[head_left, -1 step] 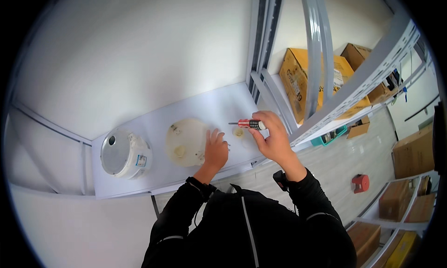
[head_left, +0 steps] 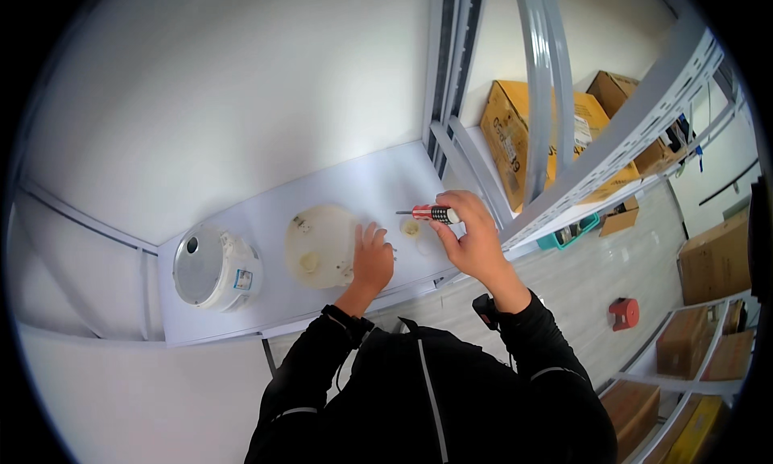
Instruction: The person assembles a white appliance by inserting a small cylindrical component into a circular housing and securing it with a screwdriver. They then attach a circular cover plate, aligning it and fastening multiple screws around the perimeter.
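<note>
Head view: a screwdriver [head_left: 423, 213] is held by the right hand [head_left: 475, 242], thumb and fingers clamped on the butt end of its red, white and black handle. It is seen over the right part of a pale shelf board [head_left: 366, 178]. The shaft is pointed left; the long axis is laid almost level across the view, the tip a touch higher than the butt. Clearance below the tool cannot be told.

The left hand [head_left: 374, 258] is placed over the right edge of a translucent round disc [head_left: 322, 234], fingers spread slightly apart, part of the rim hidden by it. Whether the disc is pressed cannot be told. Just below the screwdriver, a small yellowish round piece [head_left: 411, 229] is noted on the board. A white drum [head_left: 216, 267] is set left of the disc. At right, a yellow box [head_left: 509, 134] is partly blocked by a grey upright [head_left: 538, 93].
</note>
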Demonstrator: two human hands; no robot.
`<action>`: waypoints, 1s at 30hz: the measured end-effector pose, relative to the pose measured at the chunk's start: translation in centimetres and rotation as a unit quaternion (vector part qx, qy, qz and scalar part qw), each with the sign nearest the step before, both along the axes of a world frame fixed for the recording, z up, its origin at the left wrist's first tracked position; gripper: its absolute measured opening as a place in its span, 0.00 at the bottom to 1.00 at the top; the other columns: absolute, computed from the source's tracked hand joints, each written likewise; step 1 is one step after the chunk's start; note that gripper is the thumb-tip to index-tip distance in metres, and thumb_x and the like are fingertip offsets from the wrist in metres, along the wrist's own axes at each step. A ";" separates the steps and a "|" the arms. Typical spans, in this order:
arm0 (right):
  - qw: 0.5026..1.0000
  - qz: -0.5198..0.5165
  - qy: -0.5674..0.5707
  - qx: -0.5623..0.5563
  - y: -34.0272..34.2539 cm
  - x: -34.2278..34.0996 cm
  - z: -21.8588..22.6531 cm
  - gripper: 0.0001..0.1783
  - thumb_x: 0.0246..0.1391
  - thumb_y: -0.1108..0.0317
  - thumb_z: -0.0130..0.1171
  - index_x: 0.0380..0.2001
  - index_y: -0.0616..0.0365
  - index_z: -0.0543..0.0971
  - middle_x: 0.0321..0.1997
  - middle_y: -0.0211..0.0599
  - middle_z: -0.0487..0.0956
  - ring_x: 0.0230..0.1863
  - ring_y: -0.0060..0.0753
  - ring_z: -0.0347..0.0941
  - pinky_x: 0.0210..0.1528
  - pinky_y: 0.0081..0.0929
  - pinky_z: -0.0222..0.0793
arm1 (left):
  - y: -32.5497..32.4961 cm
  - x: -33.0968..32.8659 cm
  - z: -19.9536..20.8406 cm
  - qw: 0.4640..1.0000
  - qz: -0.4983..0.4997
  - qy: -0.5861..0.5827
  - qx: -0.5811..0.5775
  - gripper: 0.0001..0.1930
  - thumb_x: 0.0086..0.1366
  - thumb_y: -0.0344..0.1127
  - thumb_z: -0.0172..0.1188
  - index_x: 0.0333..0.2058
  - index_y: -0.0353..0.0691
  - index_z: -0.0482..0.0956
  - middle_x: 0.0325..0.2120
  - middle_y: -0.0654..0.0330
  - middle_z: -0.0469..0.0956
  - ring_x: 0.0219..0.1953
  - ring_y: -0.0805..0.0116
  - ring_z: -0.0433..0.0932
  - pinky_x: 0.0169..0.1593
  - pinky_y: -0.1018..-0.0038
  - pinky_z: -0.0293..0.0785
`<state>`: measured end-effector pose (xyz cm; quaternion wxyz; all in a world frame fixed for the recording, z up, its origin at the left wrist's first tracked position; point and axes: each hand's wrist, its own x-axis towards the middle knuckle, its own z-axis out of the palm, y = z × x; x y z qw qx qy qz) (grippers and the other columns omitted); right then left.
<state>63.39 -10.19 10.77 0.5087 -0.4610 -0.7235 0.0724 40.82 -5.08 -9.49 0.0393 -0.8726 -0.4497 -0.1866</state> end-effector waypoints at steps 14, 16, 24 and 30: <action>1.000 -0.014 0.009 0.001 -1.1 0.9 -0.5 0.20 0.53 0.76 0.72 0.49 0.60 0.79 0.50 0.47 0.82 0.51 0.57 0.78 0.53 0.43 0.74 | -0.7 -0.9 3.2 0.993 0.031 -0.109 -0.039 0.07 0.64 0.31 0.65 0.40 0.43 0.87 0.55 0.57 0.78 0.67 0.49 0.70 0.76 0.42 0.55; 1.000 -0.006 0.008 0.003 -0.8 0.5 -0.6 0.21 0.53 0.76 0.72 0.50 0.60 0.79 0.50 0.47 0.82 0.50 0.57 0.78 0.53 0.43 0.74 | -1.2 -2.2 4.9 0.988 0.062 -0.134 -0.040 0.09 0.66 0.32 0.63 0.43 0.43 0.86 0.54 0.56 0.79 0.67 0.49 0.71 0.76 0.45 0.57; 0.999 0.048 0.016 -0.012 0.5 -2.3 -1.3 0.23 0.55 0.73 0.73 0.53 0.62 0.78 0.49 0.49 0.82 0.48 0.57 0.79 0.51 0.42 0.76 | -3.2 -8.4 3.9 0.967 0.176 -0.166 -0.082 0.17 0.64 0.43 0.68 0.48 0.41 0.84 0.57 0.53 0.79 0.66 0.46 0.71 0.74 0.47 0.60; 0.992 0.043 0.120 -0.025 0.6 -4.0 -3.2 0.26 0.56 0.75 0.70 0.57 0.64 0.74 0.43 0.46 0.80 0.42 0.43 0.81 0.45 0.35 0.77 | -5.4 -9.0 3.1 0.961 0.193 -0.156 -0.122 0.26 0.62 0.53 0.71 0.52 0.41 0.82 0.59 0.51 0.78 0.67 0.45 0.69 0.74 0.45 0.58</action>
